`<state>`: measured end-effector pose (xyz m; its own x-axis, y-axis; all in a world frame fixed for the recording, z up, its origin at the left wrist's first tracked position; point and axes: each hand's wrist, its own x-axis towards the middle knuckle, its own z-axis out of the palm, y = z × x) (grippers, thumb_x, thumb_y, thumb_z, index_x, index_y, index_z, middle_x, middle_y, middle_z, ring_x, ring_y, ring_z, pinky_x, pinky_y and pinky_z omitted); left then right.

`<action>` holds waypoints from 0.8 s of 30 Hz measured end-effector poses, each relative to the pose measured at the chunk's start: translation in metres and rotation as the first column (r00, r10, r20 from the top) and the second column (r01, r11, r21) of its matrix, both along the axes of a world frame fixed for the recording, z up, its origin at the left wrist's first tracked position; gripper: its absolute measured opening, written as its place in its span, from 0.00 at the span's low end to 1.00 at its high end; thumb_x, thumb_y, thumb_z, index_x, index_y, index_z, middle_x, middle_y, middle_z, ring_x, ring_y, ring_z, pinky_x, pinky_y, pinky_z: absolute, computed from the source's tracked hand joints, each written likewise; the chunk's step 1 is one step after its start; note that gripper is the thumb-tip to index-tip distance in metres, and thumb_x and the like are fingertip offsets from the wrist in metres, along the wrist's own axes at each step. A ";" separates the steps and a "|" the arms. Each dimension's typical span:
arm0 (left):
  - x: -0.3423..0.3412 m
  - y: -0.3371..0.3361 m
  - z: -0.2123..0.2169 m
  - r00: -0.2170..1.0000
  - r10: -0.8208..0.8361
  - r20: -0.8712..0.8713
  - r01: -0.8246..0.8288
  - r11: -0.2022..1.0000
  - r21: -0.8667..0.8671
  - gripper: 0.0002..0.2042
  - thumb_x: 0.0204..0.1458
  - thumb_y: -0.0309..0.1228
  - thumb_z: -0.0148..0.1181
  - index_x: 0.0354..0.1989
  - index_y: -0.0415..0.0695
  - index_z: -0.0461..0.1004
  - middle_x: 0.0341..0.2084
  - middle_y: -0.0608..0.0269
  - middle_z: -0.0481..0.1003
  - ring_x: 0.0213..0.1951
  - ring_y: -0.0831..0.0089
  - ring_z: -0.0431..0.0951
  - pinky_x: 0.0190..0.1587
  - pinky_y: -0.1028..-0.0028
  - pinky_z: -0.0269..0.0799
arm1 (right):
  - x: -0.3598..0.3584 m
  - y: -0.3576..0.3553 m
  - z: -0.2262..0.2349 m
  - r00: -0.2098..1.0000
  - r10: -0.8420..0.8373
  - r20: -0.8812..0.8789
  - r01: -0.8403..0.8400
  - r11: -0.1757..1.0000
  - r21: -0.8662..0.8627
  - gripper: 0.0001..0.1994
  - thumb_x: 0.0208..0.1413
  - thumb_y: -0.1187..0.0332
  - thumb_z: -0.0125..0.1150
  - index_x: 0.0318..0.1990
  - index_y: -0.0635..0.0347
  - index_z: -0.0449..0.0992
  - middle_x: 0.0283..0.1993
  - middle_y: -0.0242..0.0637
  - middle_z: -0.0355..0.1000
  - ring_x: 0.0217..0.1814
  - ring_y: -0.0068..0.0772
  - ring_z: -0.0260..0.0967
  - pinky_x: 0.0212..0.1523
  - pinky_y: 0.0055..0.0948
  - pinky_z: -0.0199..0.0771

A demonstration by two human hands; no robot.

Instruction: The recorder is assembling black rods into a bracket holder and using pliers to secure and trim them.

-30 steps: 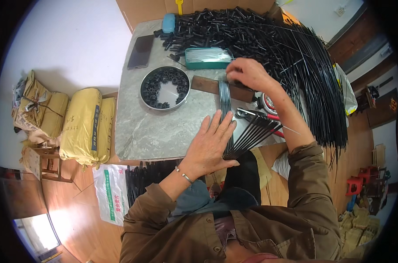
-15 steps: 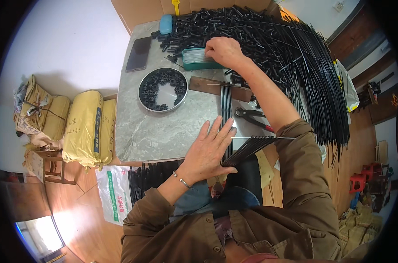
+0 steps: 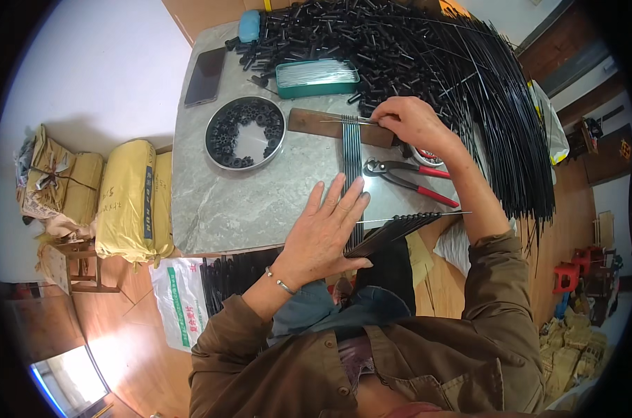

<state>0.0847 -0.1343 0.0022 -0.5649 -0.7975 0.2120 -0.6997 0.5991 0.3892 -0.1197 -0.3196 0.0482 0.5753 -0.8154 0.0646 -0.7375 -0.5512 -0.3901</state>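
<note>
My left hand [image 3: 326,230] lies flat, fingers spread, pressing a row of thin black rods [image 3: 351,150] onto the grey stone tabletop [image 3: 260,202]. The rods run away from me to a brown wooden block [image 3: 316,124]. My right hand [image 3: 410,122] rests at the block's right end, pinching a thin metal wire [image 3: 344,120] that crosses the far ends of the rods. A fan of black rods strung on another wire [image 3: 399,228] sticks out from under my left hand to the right.
Red-handled pliers [image 3: 406,177] lie right of the rods. A round metal dish of black rings [image 3: 245,132], a teal tin of wires [image 3: 317,77], a phone [image 3: 204,66] and a large heap of black rods [image 3: 483,90] fill the far side. Yellow sacks [image 3: 128,202] stand at left.
My right hand went from the rods up to the teal tin, then came back to the wooden block with a wire. My left hand stayed flat on the rods.
</note>
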 end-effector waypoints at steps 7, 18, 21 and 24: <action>-0.003 -0.002 -0.001 1.000 -0.001 -0.005 0.001 1.000 0.006 0.48 0.34 0.56 0.68 0.64 0.43 0.58 0.67 0.53 0.50 0.69 0.51 0.47 0.68 0.52 0.43 | -0.004 -0.006 -0.006 0.999 0.036 0.022 -0.036 0.999 -0.015 0.08 0.51 0.73 0.58 0.37 0.62 0.80 0.35 0.40 0.77 0.38 0.38 0.75 0.40 0.31 0.73; -0.002 -0.002 -0.004 1.000 -0.001 -0.003 0.001 1.000 -0.019 0.49 0.34 0.58 0.67 0.63 0.42 0.57 0.66 0.50 0.52 0.68 0.49 0.48 0.67 0.51 0.44 | -0.005 -0.002 -0.005 0.998 -0.026 0.057 0.024 0.999 0.031 0.08 0.51 0.73 0.58 0.37 0.62 0.80 0.36 0.40 0.76 0.39 0.38 0.74 0.42 0.30 0.72; -0.002 -0.002 -0.004 1.000 0.000 0.004 0.000 1.000 -0.024 0.49 0.35 0.58 0.67 0.63 0.41 0.57 0.66 0.50 0.52 0.68 0.48 0.48 0.67 0.51 0.44 | -0.004 -0.003 -0.004 0.997 0.022 0.067 -0.023 1.000 0.011 0.08 0.51 0.73 0.58 0.37 0.62 0.80 0.36 0.40 0.76 0.39 0.39 0.74 0.42 0.31 0.72; -0.003 -0.002 -0.006 1.000 -0.005 0.002 0.005 1.000 -0.019 0.49 0.35 0.58 0.66 0.63 0.41 0.56 0.66 0.49 0.52 0.67 0.48 0.49 0.66 0.51 0.45 | -0.006 -0.007 -0.004 0.997 0.050 0.051 -0.050 0.999 0.012 0.08 0.51 0.73 0.57 0.37 0.62 0.80 0.36 0.40 0.76 0.39 0.39 0.74 0.42 0.31 0.72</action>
<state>0.0815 -0.1366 -0.0040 -0.5689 -0.7907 0.2260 -0.6976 0.6095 0.3767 -0.1261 -0.3262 0.0439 0.6115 -0.7868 0.0843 -0.6881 -0.5814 -0.4342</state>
